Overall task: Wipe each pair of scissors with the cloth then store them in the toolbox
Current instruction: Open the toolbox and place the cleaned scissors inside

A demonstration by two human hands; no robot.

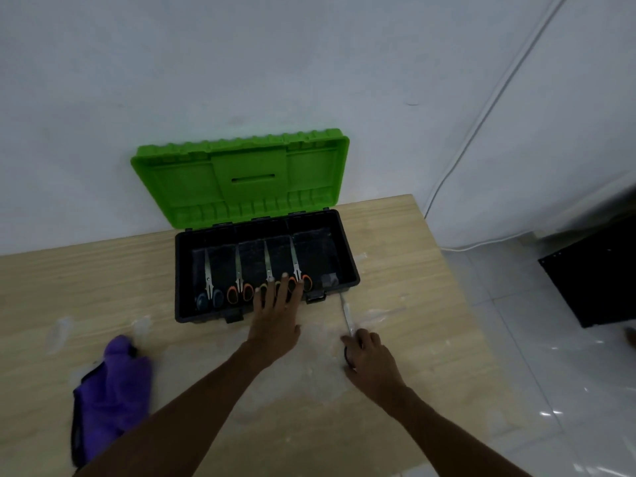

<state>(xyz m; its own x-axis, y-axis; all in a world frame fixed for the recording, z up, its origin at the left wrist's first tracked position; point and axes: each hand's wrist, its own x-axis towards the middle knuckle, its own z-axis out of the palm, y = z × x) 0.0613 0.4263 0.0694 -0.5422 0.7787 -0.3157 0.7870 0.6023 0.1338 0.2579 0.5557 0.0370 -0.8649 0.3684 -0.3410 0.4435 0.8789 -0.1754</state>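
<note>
The toolbox (179, 280), black-bodied with a bright green lid (241, 177) raised and leaning back against the wall (309, 63), stands at the far edge of a pale wooden table (86, 287). Four pairs of scissors lie side by side in its base, blades closed and pointing away from the person. The leftmost pair (208, 277) has dark blue-grey handles. The second pair (238, 270), third pair (267, 263) and fourth pair (294, 259) have orange-and-black handles. The left hand (275, 315) reaches over the front rim of the box, fingers straight and spread above the handles of the third and fourth pairs; whether it touches them cannot be told. A fifth pair (346, 313) lies on the table just right of the box's front corner, its silver blades closed and pointing toward the box. Its black handle loop is under the right hand (370, 359), whose fingers are curled round it. The cloth (113, 383), purple and crumpled, lies on the table at the near left, well apart from both hands. A white cable (481, 122) runs down the wall toward a tiled floor (516, 321).
</note>
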